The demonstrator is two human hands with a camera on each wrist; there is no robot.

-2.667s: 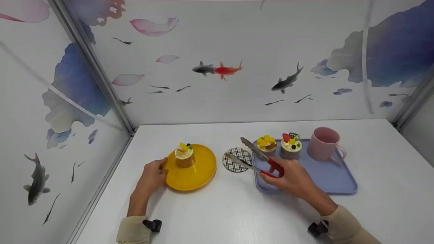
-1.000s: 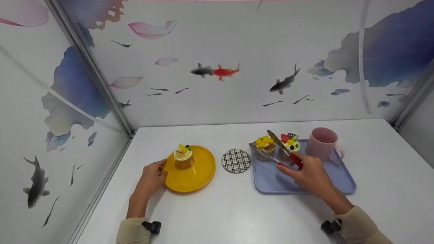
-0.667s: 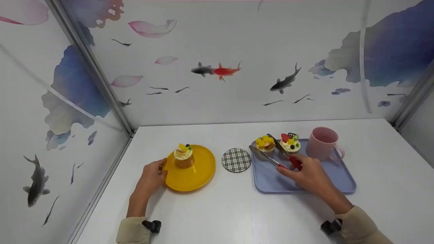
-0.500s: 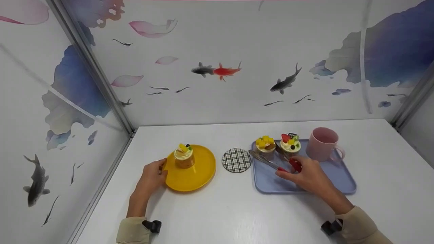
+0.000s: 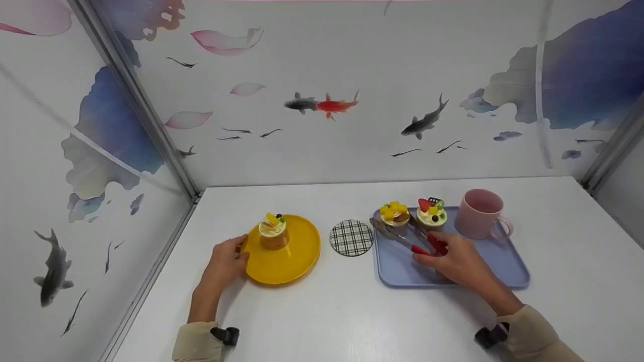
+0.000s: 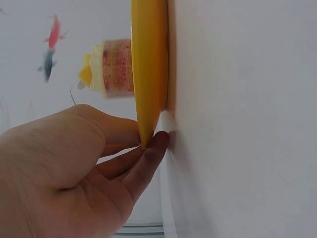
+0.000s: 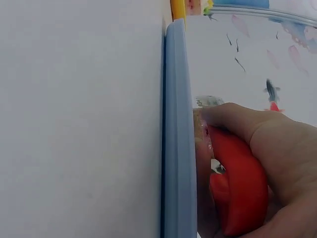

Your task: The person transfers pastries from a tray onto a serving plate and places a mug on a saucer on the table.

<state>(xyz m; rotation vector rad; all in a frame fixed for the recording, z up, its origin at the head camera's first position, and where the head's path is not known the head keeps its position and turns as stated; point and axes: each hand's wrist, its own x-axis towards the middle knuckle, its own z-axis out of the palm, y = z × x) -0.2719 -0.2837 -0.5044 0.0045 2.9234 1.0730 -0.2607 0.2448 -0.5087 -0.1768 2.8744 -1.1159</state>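
My left hand (image 5: 229,261) pinches the left rim of a yellow plate (image 5: 299,259); in the left wrist view its thumb lies on the upper side and fingers reach beneath. On that plate stands a cream-topped cupcake (image 5: 274,236). My right hand (image 5: 455,259) holds metal tongs (image 5: 397,238) by their red handles (image 7: 242,178), low over the blue tray (image 5: 503,269). The spread arms of the tongs straddle a cupcake topped with yellow fruit cubes (image 5: 395,213), one arm on each side. Right of it sits a cupcake with strawberry and kiwi (image 5: 431,216).
A pink mug (image 5: 478,216) stands on the tray's right rear part, handle to the right. Between plate and tray lies a round checked coaster (image 5: 351,238). Behind the white table rises a wall (image 5: 302,156) printed with fish and petals.
My right hand has moved the tongs rightward from above the coaster to the fruit-cube cupcake, then lowered their tips down around its sides. The left hand has stayed at the plate rim.
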